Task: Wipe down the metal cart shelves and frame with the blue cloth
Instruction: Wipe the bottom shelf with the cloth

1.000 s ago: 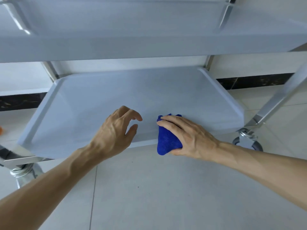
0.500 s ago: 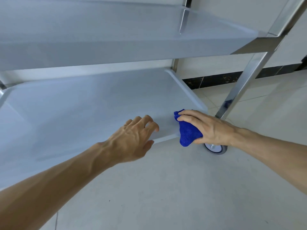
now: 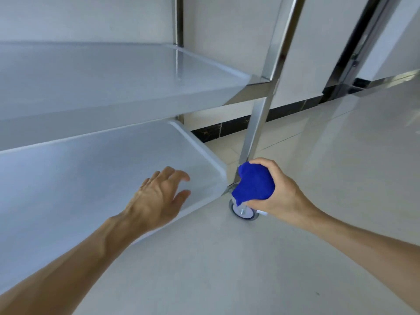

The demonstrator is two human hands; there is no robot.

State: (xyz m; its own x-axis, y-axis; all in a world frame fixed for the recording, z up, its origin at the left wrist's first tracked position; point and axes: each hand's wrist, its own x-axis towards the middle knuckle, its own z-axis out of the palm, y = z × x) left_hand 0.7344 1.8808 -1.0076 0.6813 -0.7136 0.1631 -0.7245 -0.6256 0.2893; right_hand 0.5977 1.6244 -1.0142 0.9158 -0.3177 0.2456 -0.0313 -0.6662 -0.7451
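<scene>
— At the near right corner of the bottom shelf [image 3: 113, 178]: was wiping the frame, by the look of it. Blue cloth [image 3: 253, 184] bunched in the right hand [image 3: 279, 192], fingers curled round it, pressed against the foot of the near right upright [image 3: 261, 114] just above the caster [image 3: 244, 211].

— And the left hand [image 3: 156, 198]?

— Held nothing. Fingers loosely spread, hovering over or resting on the shelf's near rim; couldn't tell which from here.

— Next move, then?

— Probably up that post. Would call for keeping the cloth wrapped against the metal and sliding along a narrow flat-sided bar, toward the joint under the middle shelf [image 3: 102, 87]. Little face to press on, so easy to slip off the edge.

— Surfaces?

— Shelves: smooth pale metal trays, matte, with raised sloping rims and rounded corners. Upright: brighter, mirror-like steel, reflective. Cloth: soft, fuzzy, deep blue, crumpled into a ball. Caster: grey wheel in a shiny bracket. Floor [image 3: 318, 223]: pale glossy tiles, dark skirting strip [image 3: 218, 130] along the far wall.

— How far along?

— Hard to judge; no dirt or streaks to go by.
</scene>
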